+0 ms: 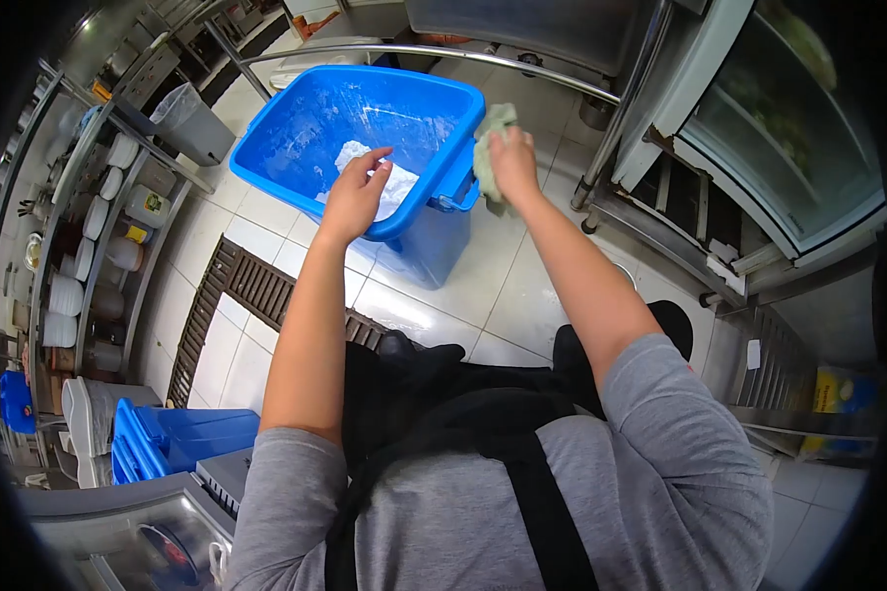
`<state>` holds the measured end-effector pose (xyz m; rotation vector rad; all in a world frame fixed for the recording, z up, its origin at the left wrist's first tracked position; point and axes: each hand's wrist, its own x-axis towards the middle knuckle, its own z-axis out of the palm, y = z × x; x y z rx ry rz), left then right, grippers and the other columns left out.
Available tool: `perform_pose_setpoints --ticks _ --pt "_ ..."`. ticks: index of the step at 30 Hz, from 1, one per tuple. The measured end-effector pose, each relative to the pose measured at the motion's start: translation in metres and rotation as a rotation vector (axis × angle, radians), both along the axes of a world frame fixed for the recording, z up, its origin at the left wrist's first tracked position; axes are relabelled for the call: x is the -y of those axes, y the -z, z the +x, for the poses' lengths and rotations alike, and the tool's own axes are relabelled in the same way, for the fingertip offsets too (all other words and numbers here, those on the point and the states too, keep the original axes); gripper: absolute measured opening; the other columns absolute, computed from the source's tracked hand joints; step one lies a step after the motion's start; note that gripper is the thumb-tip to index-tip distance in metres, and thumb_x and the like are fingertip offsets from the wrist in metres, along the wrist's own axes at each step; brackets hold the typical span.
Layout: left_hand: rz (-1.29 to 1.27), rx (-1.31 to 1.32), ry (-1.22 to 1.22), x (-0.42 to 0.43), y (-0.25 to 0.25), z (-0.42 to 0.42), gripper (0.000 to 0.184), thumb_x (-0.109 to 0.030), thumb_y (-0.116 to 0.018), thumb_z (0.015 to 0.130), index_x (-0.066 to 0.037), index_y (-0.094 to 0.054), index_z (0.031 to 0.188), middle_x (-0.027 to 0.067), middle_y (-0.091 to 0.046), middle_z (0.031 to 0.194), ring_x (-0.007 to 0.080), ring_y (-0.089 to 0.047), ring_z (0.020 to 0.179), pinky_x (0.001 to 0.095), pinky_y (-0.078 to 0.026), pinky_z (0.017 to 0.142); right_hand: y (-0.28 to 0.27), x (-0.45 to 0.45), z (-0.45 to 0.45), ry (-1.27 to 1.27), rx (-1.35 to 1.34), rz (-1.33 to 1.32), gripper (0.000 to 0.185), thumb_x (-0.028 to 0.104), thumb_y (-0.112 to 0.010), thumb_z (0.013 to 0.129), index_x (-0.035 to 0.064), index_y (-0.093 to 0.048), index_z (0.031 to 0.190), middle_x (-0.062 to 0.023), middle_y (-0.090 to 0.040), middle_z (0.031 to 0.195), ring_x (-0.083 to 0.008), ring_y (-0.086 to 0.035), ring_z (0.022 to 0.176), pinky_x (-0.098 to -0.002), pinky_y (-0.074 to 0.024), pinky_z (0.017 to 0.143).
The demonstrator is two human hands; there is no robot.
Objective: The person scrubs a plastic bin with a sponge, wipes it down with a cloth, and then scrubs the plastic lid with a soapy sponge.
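In front of me on the tiled floor stands a large blue plastic bin (424, 239), its inner walls smeared with white residue. A white powdery mass or white bag (396, 187) lies inside it; I cannot tell which. My left hand (355, 197) hovers over the bin's near edge, fingers apart and holding nothing. At the bin's right end, my right hand (513, 165) grips a pale green cloth (489, 148) beside the rim and its handle. Part of the cloth hangs below my fingers.
Shelves with white bowls (65, 294) and containers line the left. A floor drain grate (205, 313) runs nearby. On the right stands a glass-door fridge (788, 128). A metal rail (434, 51) passes behind the bin, and a blue lid or tub (192, 438) sits lower left.
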<state>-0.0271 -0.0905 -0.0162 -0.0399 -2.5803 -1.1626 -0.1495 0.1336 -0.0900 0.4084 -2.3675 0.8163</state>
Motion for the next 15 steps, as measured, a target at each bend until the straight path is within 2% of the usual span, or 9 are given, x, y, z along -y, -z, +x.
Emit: perform_pose_setpoints --ticks 2,3,4,6,8,12,14,15 --pt "-0.060 0.009 -0.006 -0.002 -0.002 0.000 0.035 -0.028 -0.054 0.097 -0.011 -0.061 0.126 0.0127 -0.062 0.109 0.0243 -0.060 0.095 0.0342 -0.047 0.086 0.014 -0.004 -0.021 -0.119 0.748 -1.014 0.035 0.029 -0.058 0.095 0.0019 -0.052 0.116 -0.0194 -0.059 0.113 -0.0320 -0.059 0.100 -0.0436 -0.0479 0.088" --pt "-0.059 0.009 -0.020 -0.003 -0.002 0.001 0.035 -0.028 -0.054 0.096 -0.011 -0.061 0.126 0.0124 -0.062 0.108 0.0239 -0.060 0.093 0.0341 -0.047 0.084 0.011 -0.003 -0.009 -0.209 0.933 -1.386 0.040 0.030 -0.055 0.098 -0.0017 -0.048 0.121 -0.0178 -0.059 0.114 -0.0285 -0.061 0.098 -0.0419 -0.0475 0.088" --pt "-0.057 0.004 -0.034 -0.004 -0.003 0.000 0.035 -0.028 -0.054 0.096 -0.011 -0.062 0.126 0.0122 -0.062 0.106 0.0234 -0.060 0.091 0.0341 -0.048 0.083 0.011 0.003 0.007 -0.207 0.927 -1.402 0.040 0.030 -0.055 0.098 -0.0017 -0.048 0.121 -0.0178 -0.059 0.114 -0.0285 -0.061 0.098 -0.0419 -0.0475 0.088" --pt "-0.078 0.000 -0.043 -0.008 -0.003 0.002 0.035 -0.027 -0.055 0.096 -0.010 -0.062 0.125 0.0117 -0.063 0.105 0.0230 -0.060 0.088 0.0343 -0.048 0.082 0.016 0.025 0.051 -0.289 0.911 -1.738 0.044 0.030 -0.054 0.098 -0.0035 -0.045 0.125 -0.0189 -0.058 0.115 -0.0283 -0.060 0.103 -0.0409 -0.0467 0.091" --pt "-0.112 0.027 -0.067 -0.014 -0.007 0.004 0.035 -0.027 -0.055 0.095 -0.010 -0.062 0.125 0.0111 -0.063 0.104 0.0228 -0.060 0.085 0.0349 -0.048 0.081 0.022 0.062 0.097 -0.102 0.631 -1.245 0.046 0.031 -0.052 0.099 -0.0030 -0.043 0.129 -0.0201 -0.059 0.114 -0.0275 -0.060 0.105 -0.0392 -0.0458 0.092" --pt "-0.153 0.054 -0.062 -0.015 -0.008 0.004 0.035 -0.025 -0.055 0.094 -0.010 -0.062 0.124 0.0107 -0.064 0.104 0.0231 -0.060 0.083 0.0352 -0.048 0.080 0.023 0.060 0.119 -0.161 0.726 -1.348 0.045 0.031 -0.052 0.099 -0.0034 -0.044 0.128 -0.0206 -0.058 0.117 -0.0285 -0.058 0.108 -0.0395 -0.0439 0.093" --pt "-0.154 0.016 -0.066 -0.013 -0.006 0.004 0.035 -0.025 -0.054 0.094 -0.010 -0.062 0.124 0.0113 -0.064 0.104 0.0232 -0.060 0.084 0.0355 -0.049 0.079 0.016 0.044 0.111 -0.194 0.562 -1.275 0.046 0.029 -0.054 0.098 -0.0053 -0.045 0.128 -0.0221 -0.057 0.120 -0.0313 -0.055 0.112 -0.0388 -0.0417 0.096" --pt "-0.152 0.024 -0.069 -0.014 -0.006 0.005 0.035 -0.025 -0.054 0.094 -0.010 -0.062 0.124 0.0113 -0.064 0.104 0.0232 -0.060 0.084 0.0355 -0.049 0.079 0.008 0.040 0.111 -0.156 0.489 -1.070 0.044 0.022 -0.057 0.095 -0.0049 -0.046 0.129 -0.0255 -0.048 0.129 -0.0376 -0.049 0.119 -0.0397 -0.0394 0.100"
